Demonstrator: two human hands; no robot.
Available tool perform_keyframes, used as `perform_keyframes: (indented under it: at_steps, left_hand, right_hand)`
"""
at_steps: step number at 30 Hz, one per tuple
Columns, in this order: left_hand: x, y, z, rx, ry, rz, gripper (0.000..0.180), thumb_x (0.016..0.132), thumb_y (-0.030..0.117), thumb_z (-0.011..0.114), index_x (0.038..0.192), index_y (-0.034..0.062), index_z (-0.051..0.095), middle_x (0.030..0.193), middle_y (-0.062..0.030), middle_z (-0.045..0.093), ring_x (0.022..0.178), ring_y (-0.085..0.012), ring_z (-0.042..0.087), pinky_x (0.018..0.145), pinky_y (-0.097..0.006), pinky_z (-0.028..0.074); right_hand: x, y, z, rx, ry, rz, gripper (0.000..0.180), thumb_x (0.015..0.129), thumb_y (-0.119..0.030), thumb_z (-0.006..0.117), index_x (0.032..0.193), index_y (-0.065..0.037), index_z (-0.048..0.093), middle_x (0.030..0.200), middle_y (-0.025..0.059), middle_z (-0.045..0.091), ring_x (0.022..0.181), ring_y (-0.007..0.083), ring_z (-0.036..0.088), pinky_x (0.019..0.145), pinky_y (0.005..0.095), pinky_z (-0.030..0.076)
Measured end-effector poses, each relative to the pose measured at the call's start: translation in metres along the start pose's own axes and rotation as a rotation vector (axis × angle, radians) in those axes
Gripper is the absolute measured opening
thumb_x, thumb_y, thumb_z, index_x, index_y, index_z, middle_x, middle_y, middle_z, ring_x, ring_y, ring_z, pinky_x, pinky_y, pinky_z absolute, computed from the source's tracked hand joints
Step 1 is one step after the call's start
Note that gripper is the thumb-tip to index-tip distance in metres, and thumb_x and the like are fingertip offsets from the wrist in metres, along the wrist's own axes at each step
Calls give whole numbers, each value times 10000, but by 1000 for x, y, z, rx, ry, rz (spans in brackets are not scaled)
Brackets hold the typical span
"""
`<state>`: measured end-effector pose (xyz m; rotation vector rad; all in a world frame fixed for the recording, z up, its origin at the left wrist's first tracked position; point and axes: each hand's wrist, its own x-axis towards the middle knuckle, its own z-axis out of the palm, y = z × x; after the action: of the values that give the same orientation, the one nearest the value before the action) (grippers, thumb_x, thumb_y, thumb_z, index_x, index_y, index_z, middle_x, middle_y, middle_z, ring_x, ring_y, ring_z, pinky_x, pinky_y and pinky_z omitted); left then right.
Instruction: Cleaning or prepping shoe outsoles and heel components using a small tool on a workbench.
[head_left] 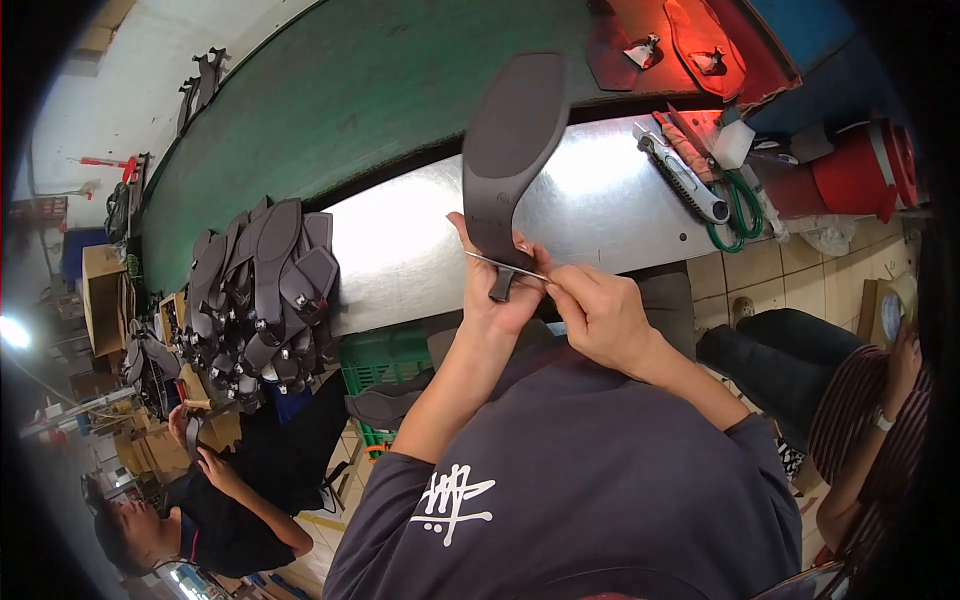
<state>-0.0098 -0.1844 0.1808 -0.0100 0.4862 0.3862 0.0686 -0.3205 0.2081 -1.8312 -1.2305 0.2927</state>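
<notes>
The sole [515, 115] is held out in front of the chest, broad end toward 12 o'clock, narrow end in the left hand [480, 290]. That hand is palm up, fingers curled about the narrow end and thumb sticking out toward 11; the sole hides part of the grip. The right hand [605, 312] pinches the end of a thin metal tool [505, 266] between thumb and forefinger. The tool lies across the sole's narrow end; blade or rod, I cannot tell.

Taking the hands as the clock's centre, a metal plate [400, 230] runs along the near edge of the bench, with a green mat [380, 100] beyond it; the sole overhangs both and blocks the view of them at 12. A heap of soles [265, 260] crowds the plate's end at 9. At 2 lies a cutter [680, 175], between the hands and the green-handled scissors [745, 215], with a white block [733, 145] just above. Under red light at 1 is a flat sole shape [710, 50]. A red bin [860, 170] stands farther off, between 2 and 3.

At 8, a green crate [380, 365] sits below the plate, and past it a co-worker [220, 530] handles a piece. Another person [870, 420] is at 4.
</notes>
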Motion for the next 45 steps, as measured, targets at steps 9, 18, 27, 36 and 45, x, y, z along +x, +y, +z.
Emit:
perform_keyframes:
  at_steps: [9,18,27,36,45]
  left_hand:
    - [14,7,-9,-58,167,11,365,855,417,655,707,92,575,653,-41,580,649,-179,564,690,-339,505]
    - [-1,4,38,288,415,53,512,947,547,447,1018,56,573,925,-77,622,855,-232,610,762,-400,517]
    - [-10,-9,6,467,65,-90,222,934,199,540,1067,27,588,921,-85,644,826,-176,629,749,-304,521]
    - [-11,-22,8,533,62,82,206,946,137,561,1091,10,635,944,-51,656,837,-133,625,731,-267,515]
    - [-11,25,28,559,215,331,258,841,32,672,1084,-51,647,939,-47,672,806,-114,636,731,-243,517]
  right_hand:
    - [-5,-3,6,101,-90,27,52,845,-65,598,842,-43,551,723,127,579,632,336,591,546,409,454]
    - [10,-4,-19,314,-11,145,295,800,-61,668,1089,-37,615,850,103,630,648,193,602,573,295,481]
    - [23,3,-8,392,60,46,514,730,-41,747,1225,-38,609,736,11,483,588,84,422,512,236,357]
    - [22,9,-6,373,201,-72,306,759,18,705,1061,0,667,721,29,545,583,90,479,521,244,384]
    - [36,20,-9,400,129,200,395,850,-14,587,1245,0,576,858,108,508,705,173,508,638,279,433]
